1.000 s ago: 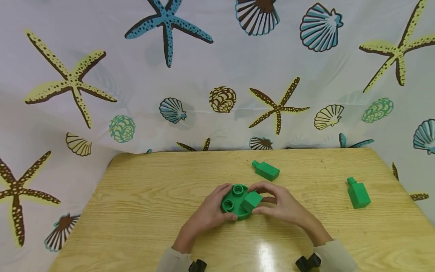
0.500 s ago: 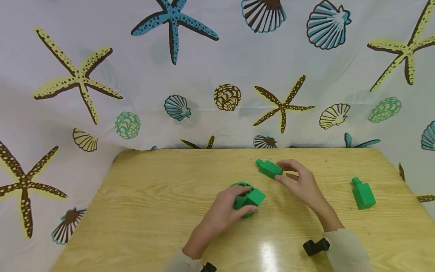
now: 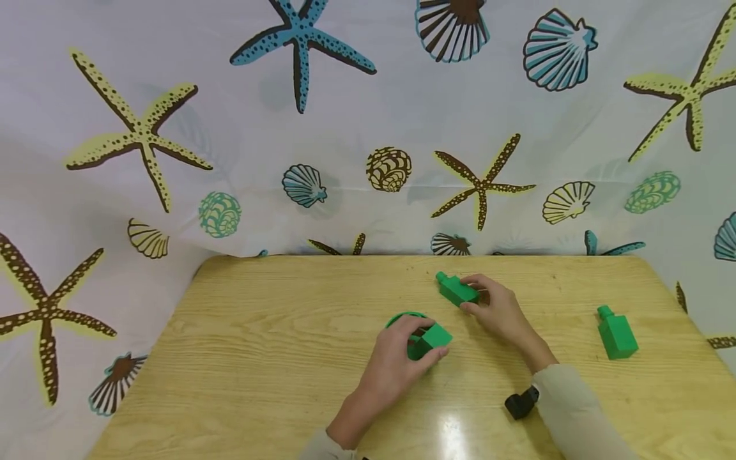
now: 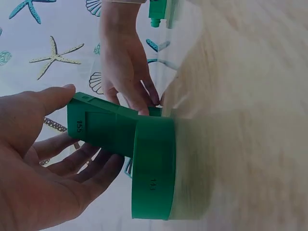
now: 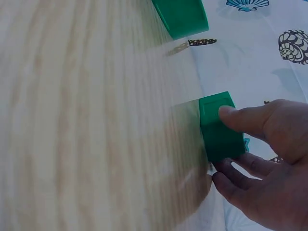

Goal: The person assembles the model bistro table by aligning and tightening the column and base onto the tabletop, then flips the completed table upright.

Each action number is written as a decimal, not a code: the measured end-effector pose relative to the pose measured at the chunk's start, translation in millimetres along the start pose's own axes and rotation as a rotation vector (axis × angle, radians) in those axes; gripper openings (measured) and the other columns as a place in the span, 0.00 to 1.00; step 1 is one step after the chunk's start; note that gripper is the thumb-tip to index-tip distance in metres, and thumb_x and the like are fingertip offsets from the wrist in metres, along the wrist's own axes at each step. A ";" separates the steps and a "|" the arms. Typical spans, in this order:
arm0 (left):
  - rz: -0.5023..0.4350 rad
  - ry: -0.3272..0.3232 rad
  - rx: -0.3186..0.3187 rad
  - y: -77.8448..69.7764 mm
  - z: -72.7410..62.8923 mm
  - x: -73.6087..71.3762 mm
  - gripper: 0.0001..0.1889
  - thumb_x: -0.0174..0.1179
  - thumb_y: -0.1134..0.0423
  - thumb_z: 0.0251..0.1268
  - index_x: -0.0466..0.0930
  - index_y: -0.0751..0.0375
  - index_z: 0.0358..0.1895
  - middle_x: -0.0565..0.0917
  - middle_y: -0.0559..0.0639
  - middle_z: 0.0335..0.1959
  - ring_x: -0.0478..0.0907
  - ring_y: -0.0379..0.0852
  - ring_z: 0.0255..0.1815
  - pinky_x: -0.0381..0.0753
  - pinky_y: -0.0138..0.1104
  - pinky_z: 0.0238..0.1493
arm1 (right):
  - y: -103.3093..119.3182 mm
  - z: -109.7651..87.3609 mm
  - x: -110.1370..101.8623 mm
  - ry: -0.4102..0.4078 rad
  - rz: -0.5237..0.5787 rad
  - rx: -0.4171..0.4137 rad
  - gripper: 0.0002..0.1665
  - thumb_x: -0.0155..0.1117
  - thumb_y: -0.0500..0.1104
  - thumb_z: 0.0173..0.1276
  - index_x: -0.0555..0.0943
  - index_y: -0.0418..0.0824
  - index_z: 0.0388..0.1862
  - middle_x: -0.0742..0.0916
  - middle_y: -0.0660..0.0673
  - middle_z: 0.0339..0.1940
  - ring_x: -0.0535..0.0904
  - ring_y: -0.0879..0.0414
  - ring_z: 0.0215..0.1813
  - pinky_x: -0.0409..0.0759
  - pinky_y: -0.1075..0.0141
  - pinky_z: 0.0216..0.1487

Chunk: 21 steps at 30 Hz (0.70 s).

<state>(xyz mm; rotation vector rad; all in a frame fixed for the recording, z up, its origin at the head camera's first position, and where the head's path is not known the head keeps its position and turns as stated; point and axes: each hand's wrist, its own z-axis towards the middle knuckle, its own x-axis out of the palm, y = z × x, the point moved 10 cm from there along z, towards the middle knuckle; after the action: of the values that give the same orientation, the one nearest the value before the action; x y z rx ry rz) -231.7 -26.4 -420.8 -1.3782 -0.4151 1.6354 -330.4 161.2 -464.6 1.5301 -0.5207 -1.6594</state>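
Note:
A round green base (image 4: pixel 154 178) with raised edges sits on the wooden table, and a green block (image 3: pixel 436 337) stands tilted out of it. My left hand (image 3: pixel 393 361) holds that block, thumb on one side and fingers on the other, covering much of the base in the head view. Farther back, my right hand (image 3: pixel 499 311) pinches the wide end of a second green block (image 3: pixel 457 291), which lies on the table with its round peg pointing back left. In the right wrist view, the thumb presses one face and fingers touch the opposite side.
A third green block (image 3: pixel 618 337) with a round neck rests at the right of the table (image 3: pixel 259 345). Behind and beside the table hangs a white cloth (image 3: pixel 345 128) printed with shells and starfish.
My right hand has left the block in the base, reached back right and taken hold of the lying block. My left hand has shifted from the base's rim onto the tilted block.

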 end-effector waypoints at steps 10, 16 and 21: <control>-0.094 0.251 -0.018 5.4 -0.8 -6.3 0.21 0.58 0.70 0.76 0.76 0.59 0.69 0.76 0.56 0.67 0.73 0.52 0.68 0.77 0.49 0.64 | 6.9 -14.5 -13.8 -0.037 0.083 -0.006 0.17 0.62 0.40 0.78 0.82 0.39 0.63 0.80 0.36 0.67 0.82 0.34 0.59 0.82 0.43 0.58; -0.083 0.256 -0.019 9.9 -0.4 -14.5 0.19 0.59 0.67 0.77 0.77 0.61 0.67 0.76 0.58 0.63 0.75 0.54 0.61 0.79 0.50 0.59 | 13.3 -28.5 -25.4 -0.081 0.118 -0.036 0.16 0.60 0.41 0.80 0.80 0.40 0.62 0.80 0.37 0.66 0.84 0.37 0.58 0.85 0.48 0.53; -0.054 0.156 -0.077 15.5 1.6 -13.5 0.20 0.73 0.57 0.65 0.84 0.59 0.57 0.77 0.53 0.51 0.76 0.49 0.51 0.83 0.46 0.52 | 16.6 -38.8 -35.2 -0.139 0.213 -0.051 0.15 0.59 0.39 0.80 0.80 0.39 0.62 0.81 0.37 0.63 0.88 0.41 0.49 0.88 0.55 0.46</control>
<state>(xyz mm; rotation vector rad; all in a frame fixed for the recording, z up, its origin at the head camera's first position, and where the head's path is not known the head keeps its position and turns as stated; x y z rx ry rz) -240.5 -44.7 -423.8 -1.5277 -0.4230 1.4695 -290.5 186.9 -437.0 1.2816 -0.6853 -1.6068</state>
